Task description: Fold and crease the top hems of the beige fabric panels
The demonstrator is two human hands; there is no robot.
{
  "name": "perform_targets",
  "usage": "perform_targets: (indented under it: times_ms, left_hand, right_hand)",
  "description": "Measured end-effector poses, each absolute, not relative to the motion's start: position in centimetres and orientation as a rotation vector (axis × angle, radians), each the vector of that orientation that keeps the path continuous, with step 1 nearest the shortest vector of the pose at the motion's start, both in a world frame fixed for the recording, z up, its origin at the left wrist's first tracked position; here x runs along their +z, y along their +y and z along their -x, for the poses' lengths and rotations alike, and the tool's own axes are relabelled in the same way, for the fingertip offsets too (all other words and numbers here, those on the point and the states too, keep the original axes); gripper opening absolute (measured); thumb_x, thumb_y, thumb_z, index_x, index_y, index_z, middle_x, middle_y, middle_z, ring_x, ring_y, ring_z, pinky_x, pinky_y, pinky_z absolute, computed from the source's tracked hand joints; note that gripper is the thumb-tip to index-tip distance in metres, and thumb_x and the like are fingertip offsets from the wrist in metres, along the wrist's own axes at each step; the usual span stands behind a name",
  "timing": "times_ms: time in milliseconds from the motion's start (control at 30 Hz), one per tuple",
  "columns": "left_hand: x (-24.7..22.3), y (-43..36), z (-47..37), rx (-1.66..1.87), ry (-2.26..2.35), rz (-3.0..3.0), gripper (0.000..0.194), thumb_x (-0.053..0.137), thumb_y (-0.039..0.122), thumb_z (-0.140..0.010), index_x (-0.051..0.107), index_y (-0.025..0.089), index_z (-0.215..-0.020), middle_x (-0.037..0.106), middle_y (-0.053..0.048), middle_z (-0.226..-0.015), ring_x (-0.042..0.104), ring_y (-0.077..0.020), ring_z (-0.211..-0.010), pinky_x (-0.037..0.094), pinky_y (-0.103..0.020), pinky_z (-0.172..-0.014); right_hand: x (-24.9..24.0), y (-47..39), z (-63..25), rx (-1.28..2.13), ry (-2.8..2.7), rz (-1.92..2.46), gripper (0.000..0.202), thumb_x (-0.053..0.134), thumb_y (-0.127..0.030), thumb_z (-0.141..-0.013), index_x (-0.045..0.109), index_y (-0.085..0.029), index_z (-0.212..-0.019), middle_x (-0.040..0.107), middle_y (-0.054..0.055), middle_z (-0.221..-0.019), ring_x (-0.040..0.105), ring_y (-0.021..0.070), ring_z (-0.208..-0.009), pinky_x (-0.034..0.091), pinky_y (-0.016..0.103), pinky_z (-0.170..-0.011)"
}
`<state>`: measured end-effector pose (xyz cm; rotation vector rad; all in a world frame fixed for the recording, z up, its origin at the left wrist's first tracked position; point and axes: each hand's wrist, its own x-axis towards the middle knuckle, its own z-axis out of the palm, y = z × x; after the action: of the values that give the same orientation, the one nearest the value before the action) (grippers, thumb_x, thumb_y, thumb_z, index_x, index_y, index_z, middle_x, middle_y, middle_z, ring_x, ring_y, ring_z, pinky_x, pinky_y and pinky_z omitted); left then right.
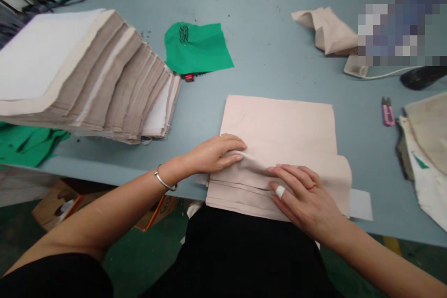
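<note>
At the near edge of the table (pixel 265 79), the beige cloth (pixel 279 123) lay in front of the wearer, its far part flat and its near part in folded layers. From my remote seat I saw the left hand (pixel 223 153) at the left end of a raised crease, fingers loosely bent and the thumb a little apart from them. The right hand (pixel 307 200) rested on the folds with its fingers partly spread, fingertips at the crease and beside the dark gap below it. I could not tell whether either hand had cloth pinched or only pressed.

I judged the cloth light and limp but fairly firm in weave, hard to break yet quick to wrinkle. Its layers looked likely to slide over one another, so I favoured a soft pinch on the raised crease near its ends, with a flat palm steadying the layers.

A white card (pixel 361 205) stuck out past the cloth's right side. To the left leaned a thick stack (pixel 115 74); beyond the cloth lay a green piece (pixel 199 49), and well to the right were pink snips (pixel 387 112).
</note>
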<state>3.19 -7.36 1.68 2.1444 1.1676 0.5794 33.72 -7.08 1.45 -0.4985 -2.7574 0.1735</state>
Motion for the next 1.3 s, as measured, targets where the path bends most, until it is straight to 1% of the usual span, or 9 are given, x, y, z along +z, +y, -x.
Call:
perform_targets:
  times_ms: [67, 167, 333, 433, 600, 733, 833, 1167, 1300]
  left_hand:
    - [1.6, -7.1, -3.3, 0.600, 1.168, -2.132, 0.030, 0.054, 0.031, -0.099, 0.066, 0.014, -0.119, 0.069, -0.016, -0.122, 0.063, -0.0248, -0.117, 0.050, -0.042, -0.102]
    - [1.8, -7.1, -3.3, 0.629, 1.163, -2.075, 0.030, 0.052, 0.032, -0.099, 0.068, 0.012, -0.115, 0.070, -0.017, -0.119, 0.065, -0.0242, -0.115, 0.050, -0.040, -0.101]
    - [2.3, -7.2, -2.7, 0.642, 1.235, -1.876, 0.039, 0.039, 0.038, -0.104, 0.067, 0.013, -0.112, 0.073, -0.013, -0.116, 0.067, -0.0209, -0.110, 0.051, -0.037, -0.098]
    - [2.3, -7.0, -2.6, 0.674, 1.277, -1.814, 0.043, 0.036, 0.042, -0.105, 0.067, 0.013, -0.113, 0.073, -0.013, -0.118, 0.066, -0.0203, -0.113, 0.049, -0.037, -0.102]
    - [2.0, -6.8, -2.5, 0.726, 1.330, -1.788, 0.050, 0.036, 0.048, -0.104, 0.068, 0.011, -0.112, 0.073, -0.014, -0.117, 0.066, -0.0216, -0.112, 0.048, -0.038, -0.103]
    - [2.0, -6.7, -2.0, 0.754, 1.399, -1.734, 0.053, 0.035, 0.052, -0.104, 0.069, 0.011, -0.112, 0.073, -0.013, -0.115, 0.067, -0.0211, -0.110, 0.049, -0.037, -0.101]
    - [2.0, -6.7, -2.0, 0.770, 1.426, -1.715, 0.055, 0.035, 0.054, -0.103, 0.070, 0.012, -0.113, 0.073, -0.013, -0.116, 0.067, -0.0207, -0.110, 0.050, -0.035, -0.100]
    - [2.5, -6.0, -1.4, 0.808, 1.505, -1.750, 0.044, 0.036, 0.042, -0.104, 0.069, 0.013, -0.111, 0.074, -0.011, -0.113, 0.067, -0.0198, -0.107, 0.049, -0.034, -0.097]
    - [2.8, -6.7, -2.7, 0.678, 1.369, -2.029, 0.035, 0.051, 0.036, -0.098, 0.064, 0.014, -0.122, 0.067, -0.017, -0.127, 0.061, -0.0250, -0.120, 0.046, -0.041, -0.105]
  right_hand:
    - [1.3, -7.1, -33.3, 0.150, -2.797, 0.521, 0.007, 0.059, -0.013, -0.095, 0.063, -0.014, -0.101, 0.057, 0.018, -0.140, 0.048, 0.0313, -0.133, 0.038, 0.050, -0.108]
    - [2.2, -7.0, -32.9, 0.234, -2.760, 0.567, 0.009, 0.055, -0.009, -0.094, 0.060, -0.014, -0.088, 0.061, 0.017, -0.134, 0.050, 0.0317, -0.130, 0.039, 0.050, -0.106]
    - [4.4, -7.1, -33.2, 0.527, -2.747, 0.570, 0.004, 0.055, -0.015, -0.093, 0.059, -0.015, -0.093, 0.060, 0.016, -0.131, 0.050, 0.0316, -0.126, 0.043, 0.050, -0.101]
    - [3.6, -7.8, -33.2, 0.386, -2.857, 0.582, 0.011, 0.056, -0.022, -0.094, 0.063, -0.014, -0.093, 0.060, 0.018, -0.131, 0.052, 0.0346, -0.121, 0.046, 0.053, -0.097]
    - [1.6, -8.7, -32.6, 0.094, -2.882, 0.575, 0.014, 0.056, -0.016, -0.092, 0.068, -0.009, -0.086, 0.064, 0.022, -0.120, 0.054, 0.0351, -0.113, 0.052, 0.048, -0.092]
    - [1.3, -8.0, -32.7, 0.136, -2.884, 0.540, 0.016, 0.059, -0.019, -0.093, 0.067, -0.008, -0.085, 0.064, 0.021, -0.116, 0.055, 0.0333, -0.108, 0.055, 0.046, -0.089]
    - [1.1, -7.3, -33.1, 0.152, -2.894, 0.464, 0.009, 0.058, -0.011, -0.091, 0.066, -0.009, -0.086, 0.063, 0.021, -0.120, 0.055, 0.0335, -0.111, 0.054, 0.046, -0.091]
    - [6.0, -8.6, -33.1, 0.922, -2.882, 0.403, 0.008, 0.053, -0.017, -0.093, 0.057, -0.022, -0.089, 0.064, 0.006, -0.093, 0.061, 0.0189, -0.082, 0.053, 0.033, -0.073]
    - [6.1, -7.4, -32.8, 0.881, -2.931, 0.404, 0.013, 0.052, -0.022, -0.097, 0.059, -0.022, -0.085, 0.062, 0.003, -0.081, 0.059, 0.0185, -0.073, 0.049, 0.032, -0.065]
